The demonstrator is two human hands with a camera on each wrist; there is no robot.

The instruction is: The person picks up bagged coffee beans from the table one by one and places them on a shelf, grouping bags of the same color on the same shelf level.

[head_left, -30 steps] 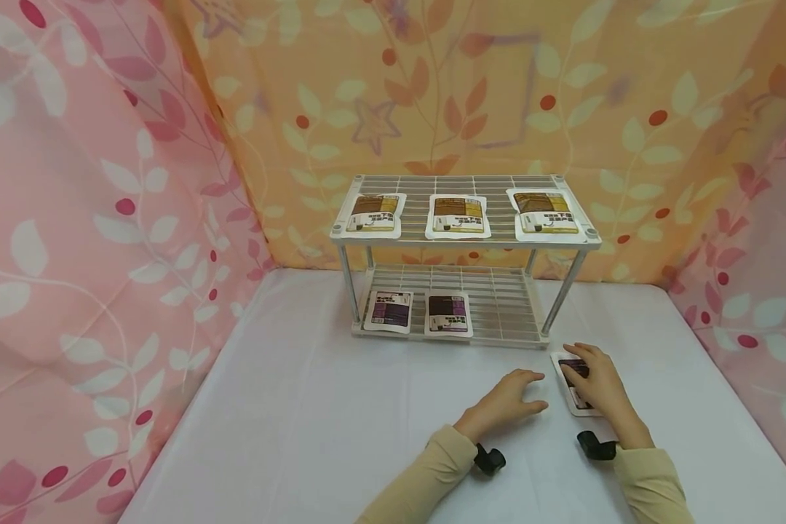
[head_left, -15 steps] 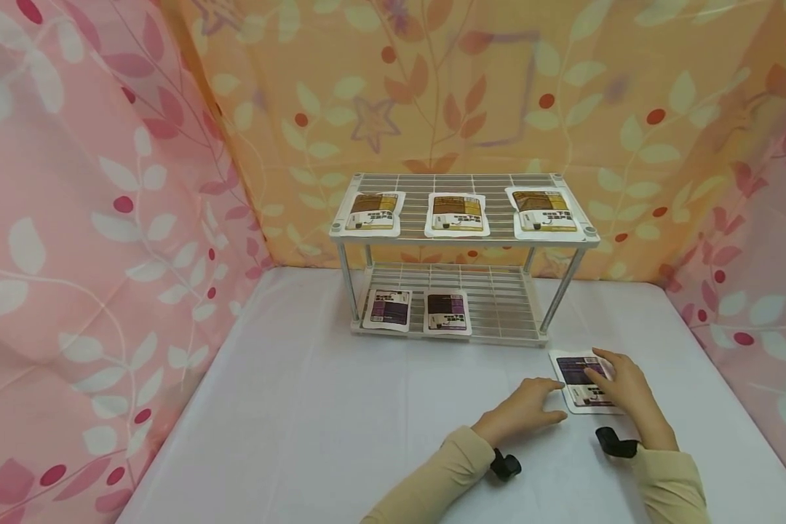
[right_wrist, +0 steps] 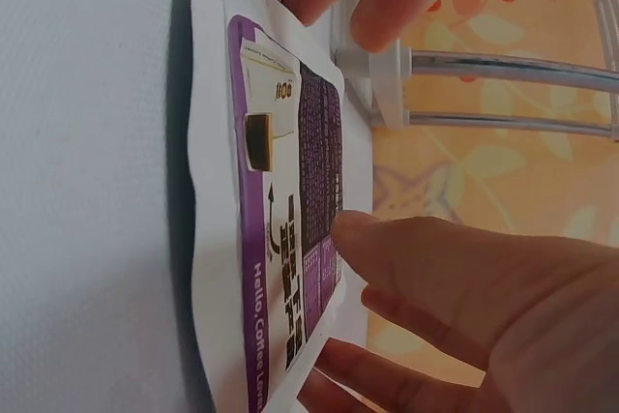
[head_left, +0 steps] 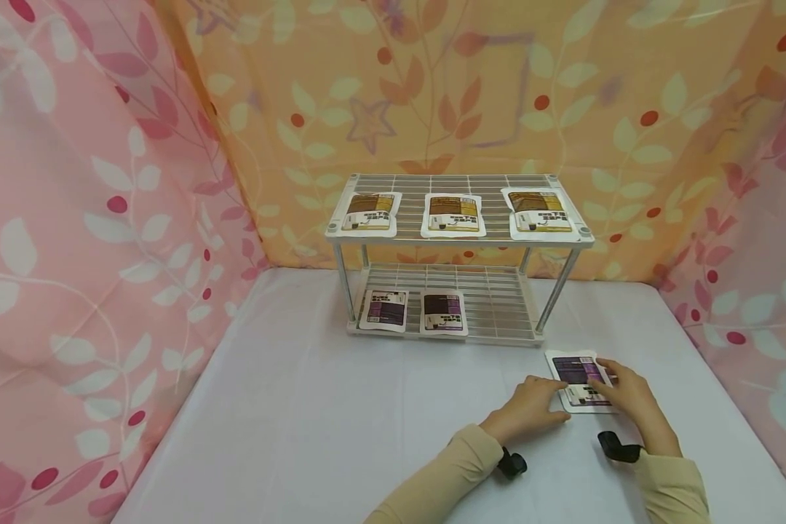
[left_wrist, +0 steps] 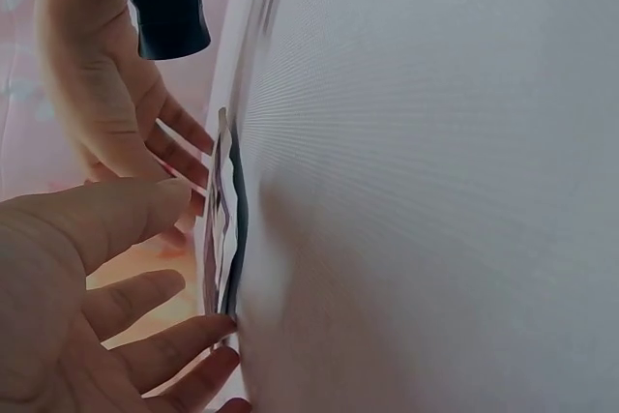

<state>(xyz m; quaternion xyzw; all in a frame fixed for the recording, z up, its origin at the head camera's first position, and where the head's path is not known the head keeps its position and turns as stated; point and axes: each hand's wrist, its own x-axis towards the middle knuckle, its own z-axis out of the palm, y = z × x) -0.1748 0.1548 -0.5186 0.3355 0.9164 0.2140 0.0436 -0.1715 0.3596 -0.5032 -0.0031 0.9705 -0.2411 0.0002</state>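
A white coffee packet with a purple label lies flat on the white table, to the front right of the rack. My left hand has its fingertips right at the packet's left edge, with the thumb held apart from the fingers. At the opposite edge is my right hand, its fingers loosely bent beside the rim. Its thumb overlaps the printed face in the right wrist view. Neither hand's fingers close round the packet.
A two-tier white wire rack stands behind the hands. Three yellow-brown packets, one of them at the middle, lie on its upper shelf. Two purple ones, including the left packet, are on the lower shelf. Patterned curtains enclose the table.
My right hand has drawn back to the right, uncovering more of the purple packet. My left hand has moved right to the packet's left edge. The packet itself stays about where it was.
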